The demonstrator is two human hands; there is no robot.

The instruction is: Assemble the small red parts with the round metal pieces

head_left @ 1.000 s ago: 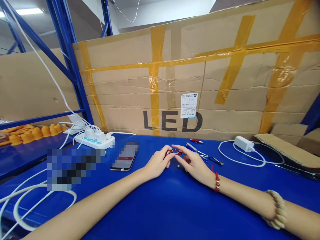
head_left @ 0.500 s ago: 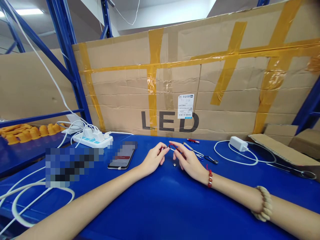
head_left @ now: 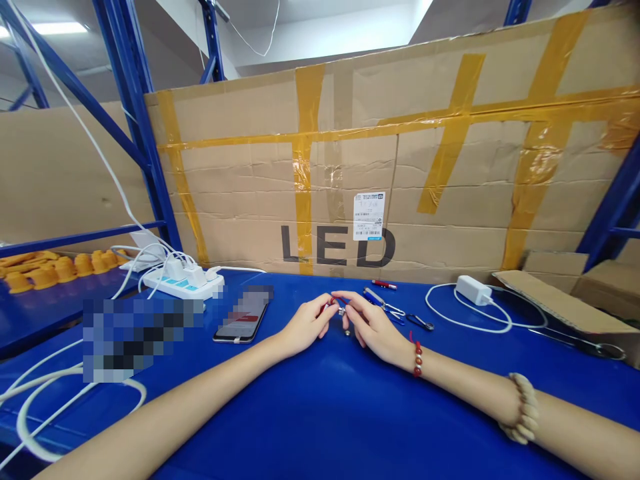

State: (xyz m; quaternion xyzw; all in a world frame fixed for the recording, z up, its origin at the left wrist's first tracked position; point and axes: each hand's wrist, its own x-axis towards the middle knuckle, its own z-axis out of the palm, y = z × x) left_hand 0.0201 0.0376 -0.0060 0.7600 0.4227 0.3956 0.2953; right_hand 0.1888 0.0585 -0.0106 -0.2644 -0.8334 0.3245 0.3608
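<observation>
A: Head view showed two hands meeting mid-counter [head_left: 320, 413]. What did they hold?

B: The left hand [head_left: 306, 325] and right hand [head_left: 373, 325] each pinched one red cord [head_left: 334, 303], fingertips closed on it, just above the counter.

A: Anything nearby?

B: One small silver bead [head_left: 347, 331] below it, one phone [head_left: 242, 317] left, one scissors [head_left: 384, 305] right, one white charger [head_left: 470, 289] farther right.

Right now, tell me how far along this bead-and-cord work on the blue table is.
Done: nothing finished shows. In hand: the left hand and right hand pinch a thin red cord with a small silver bead at their fingertips. Left: one loose silver bead lies on the blue table between the hands; whether it gets strung I cannot tell. Small scissors lie apart, untouched.
</observation>
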